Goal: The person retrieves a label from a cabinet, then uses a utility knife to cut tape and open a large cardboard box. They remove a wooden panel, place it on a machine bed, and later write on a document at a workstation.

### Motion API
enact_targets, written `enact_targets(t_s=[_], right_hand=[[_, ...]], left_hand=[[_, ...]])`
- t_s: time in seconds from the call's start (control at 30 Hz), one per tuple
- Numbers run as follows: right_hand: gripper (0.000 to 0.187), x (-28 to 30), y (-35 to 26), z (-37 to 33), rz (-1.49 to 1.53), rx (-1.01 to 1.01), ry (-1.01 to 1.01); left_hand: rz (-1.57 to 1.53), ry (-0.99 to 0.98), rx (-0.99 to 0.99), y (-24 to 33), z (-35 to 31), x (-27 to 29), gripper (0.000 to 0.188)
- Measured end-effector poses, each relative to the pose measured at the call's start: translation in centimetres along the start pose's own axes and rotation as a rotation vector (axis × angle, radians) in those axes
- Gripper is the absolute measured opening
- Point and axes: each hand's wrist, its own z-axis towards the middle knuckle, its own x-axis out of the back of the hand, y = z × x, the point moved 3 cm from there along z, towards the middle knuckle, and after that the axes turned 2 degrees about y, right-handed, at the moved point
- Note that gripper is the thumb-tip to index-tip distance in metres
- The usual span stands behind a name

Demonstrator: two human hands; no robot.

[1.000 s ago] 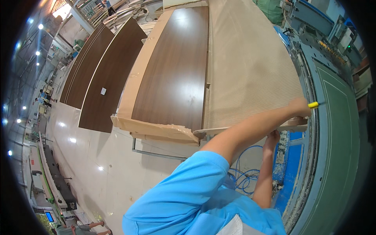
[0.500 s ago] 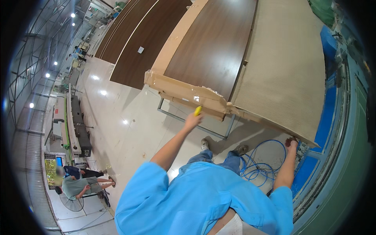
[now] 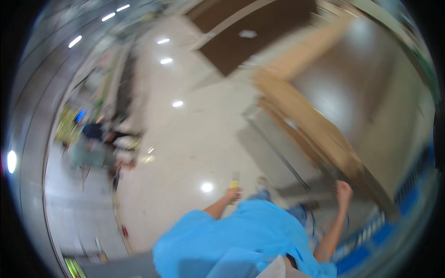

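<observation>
My left hand (image 3: 233, 194) is closed around a yellow-handled tool (image 3: 234, 185), held low in front of my body. A greyish flat end points up from the handle; blur hides its exact kind. Beside the near corner of a cardboard-wrapped stack is my right hand (image 3: 343, 191), its fingers smeared by motion. Whether it touches the stack is unclear. Brown cardboard (image 3: 296, 109) covers the stack's near edge, with a glossy dark brown panel (image 3: 333, 88) on top.
More dark brown panels (image 3: 259, 37) lie farther off. A metal frame bar (image 3: 278, 150) juts from under the stack. Blue machine parts (image 3: 408, 197) run along the right. Two blurred people (image 3: 92, 150) are at the left, near long machinery (image 3: 123, 88).
My view has swung left, so the stack appears farther right. My left hand has drawn back from the cardboard with the yellow-handled tool. My right hand has left the stack's lower right corner.
</observation>
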Motion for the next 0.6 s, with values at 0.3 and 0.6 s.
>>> enact_targets(t_s=[0.3, 0.6], right_hand=[[0.062, -12.7, -13.9, 23.7, -0.887, 0.310, 0.177], [0.067, -21.1, -11.8, 16.6, -1.236, 0.211, 0.176]], left_hand=[[-0.139, 0.073, -0.573, 20.1, -5.0, 8.6, 0.037], [-1.023, 0.220, -0.297, 23.8, -2.4, 30.7, 0.028]])
